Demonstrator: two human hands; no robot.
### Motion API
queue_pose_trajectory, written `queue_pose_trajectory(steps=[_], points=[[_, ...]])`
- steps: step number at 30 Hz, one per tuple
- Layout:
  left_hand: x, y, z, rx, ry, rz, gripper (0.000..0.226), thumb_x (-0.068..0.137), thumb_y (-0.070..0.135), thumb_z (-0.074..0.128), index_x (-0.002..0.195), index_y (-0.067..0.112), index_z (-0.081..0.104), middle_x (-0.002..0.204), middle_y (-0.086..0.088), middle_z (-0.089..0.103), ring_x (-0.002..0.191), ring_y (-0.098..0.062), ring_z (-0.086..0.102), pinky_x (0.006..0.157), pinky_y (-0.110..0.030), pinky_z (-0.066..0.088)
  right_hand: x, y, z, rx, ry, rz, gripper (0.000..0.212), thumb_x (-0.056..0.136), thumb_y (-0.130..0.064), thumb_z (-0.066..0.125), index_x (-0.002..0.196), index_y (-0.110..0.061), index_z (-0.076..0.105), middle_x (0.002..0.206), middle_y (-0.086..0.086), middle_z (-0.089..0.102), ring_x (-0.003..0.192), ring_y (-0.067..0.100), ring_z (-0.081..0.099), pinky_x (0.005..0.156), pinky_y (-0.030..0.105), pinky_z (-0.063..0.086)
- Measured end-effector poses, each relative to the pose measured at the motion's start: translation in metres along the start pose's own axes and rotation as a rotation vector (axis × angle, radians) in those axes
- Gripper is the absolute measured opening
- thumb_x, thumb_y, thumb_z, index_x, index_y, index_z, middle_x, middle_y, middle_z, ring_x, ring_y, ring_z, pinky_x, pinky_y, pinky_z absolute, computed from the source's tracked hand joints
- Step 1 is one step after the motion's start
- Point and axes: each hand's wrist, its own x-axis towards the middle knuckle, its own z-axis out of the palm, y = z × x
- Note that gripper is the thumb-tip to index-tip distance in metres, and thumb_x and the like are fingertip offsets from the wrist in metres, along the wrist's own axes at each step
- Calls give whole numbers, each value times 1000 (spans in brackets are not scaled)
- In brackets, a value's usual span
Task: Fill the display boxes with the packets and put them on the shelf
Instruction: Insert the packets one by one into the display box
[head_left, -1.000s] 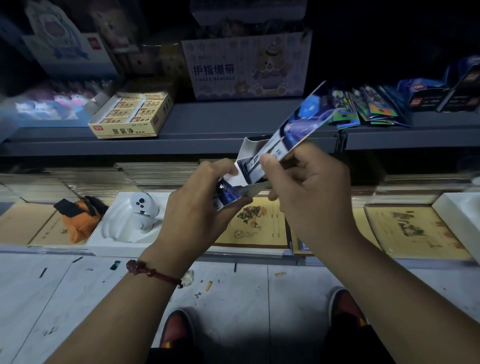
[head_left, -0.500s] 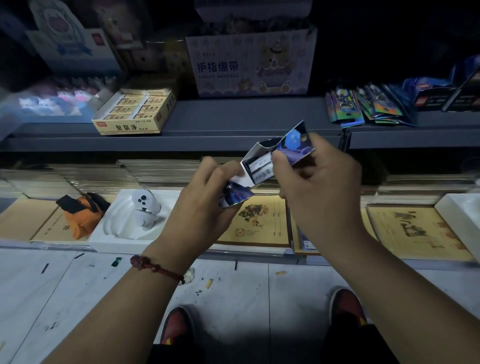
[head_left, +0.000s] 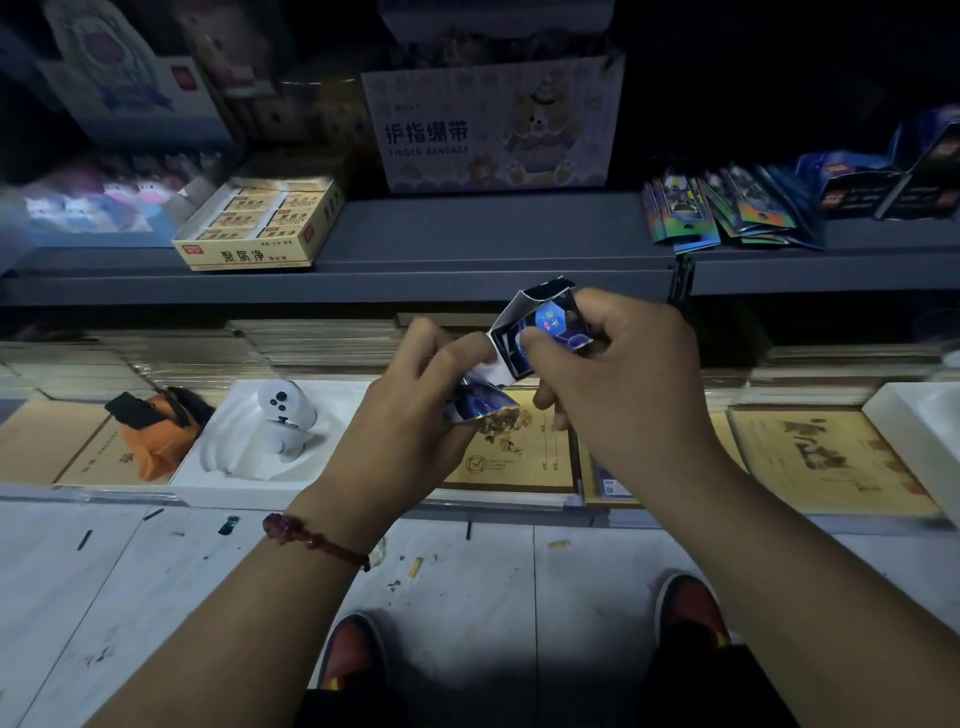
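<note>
Thin glossy card, blue and holographic: a half-folded display box, held in mid-air before the shelf edge. Lower flap pinched by curled fingers of the left hand; upper walls gripped by the right hand, thumb on the printed face. Probably light, flimsy, slick, easily creased; best held at folds and corners, not loose flaps. Loose packets fanned on the shelf, well apart, up right.

packets on shelf, right of eraser box
</note>
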Motion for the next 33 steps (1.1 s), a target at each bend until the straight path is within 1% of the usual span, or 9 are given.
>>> queue_pose_trajectory(steps=[4,7,9,13,19,23,28,30,33], points=[[0,3,-2,41,-4,20,70,72,-5,82,123,22,40,109,-9,44,80,-25,53,53,-43,55,-1,-3,-1,4,-42,29,15,94,-16,70,80,-11,72,55,-3,64,40,5,61,39,21,46],[-2,4,-2,66,-14,19,72,71,-6,81,123,23,40,110,-4,40,82,-23,52,53,-43,56,-1,-4,0,-10,-104,79,17,96,-18,69,79,-20,69,52,-9,61,37,3,60,37,11,40],[-3,2,-1,67,-12,10,71,71,-6,80,122,23,40,109,-4,40,82,-21,51,53,-43,55,-1,-7,0,-20,-135,109,20,96,-19,68,77,-25,66,50,-9,60,35,4,59,36,13,41],[-3,1,0,73,-28,9,71,71,-6,80,123,22,41,109,-7,42,82,-18,47,51,-42,54,-1,-14,-8,9,-226,173,15,99,-14,63,88,-15,72,45,6,63,31,12,58,33,20,43],[-2,1,0,82,-61,29,73,71,-7,79,126,22,42,106,-13,47,82,-15,44,49,-41,53,-3,-18,-14,105,-356,265,21,103,-4,49,93,-6,68,48,16,64,28,14,54,34,19,40],[-3,5,2,103,-81,39,78,66,-12,80,126,21,43,103,-19,52,84,-14,45,50,-42,55,-3,-17,-12,127,-422,300,23,103,-4,49,89,-9,67,46,14,62,26,13,50,33,19,38],[-3,7,0,129,-76,66,77,65,-14,76,126,19,43,104,-19,50,82,-18,45,46,-42,52,-3,-18,-11,213,-523,348,26,104,2,43,98,-3,68,48,15,62,31,17,54,36,22,42],[-4,8,-2,139,-79,68,77,65,-14,76,126,20,43,105,-19,49,82,-19,46,46,-42,52,-4,-19,-13,278,-586,374,28,105,2,40,102,-4,67,53,12,65,37,20,59,37,25,44],[-5,7,-5,137,-54,70,75,66,-16,76,124,20,44,106,-17,48,82,-21,47,47,-43,51,-4,-22,-16,370,-676,423,28,106,-1,37,114,-4,64,84,17,74,53,28,68,39,27,45]])
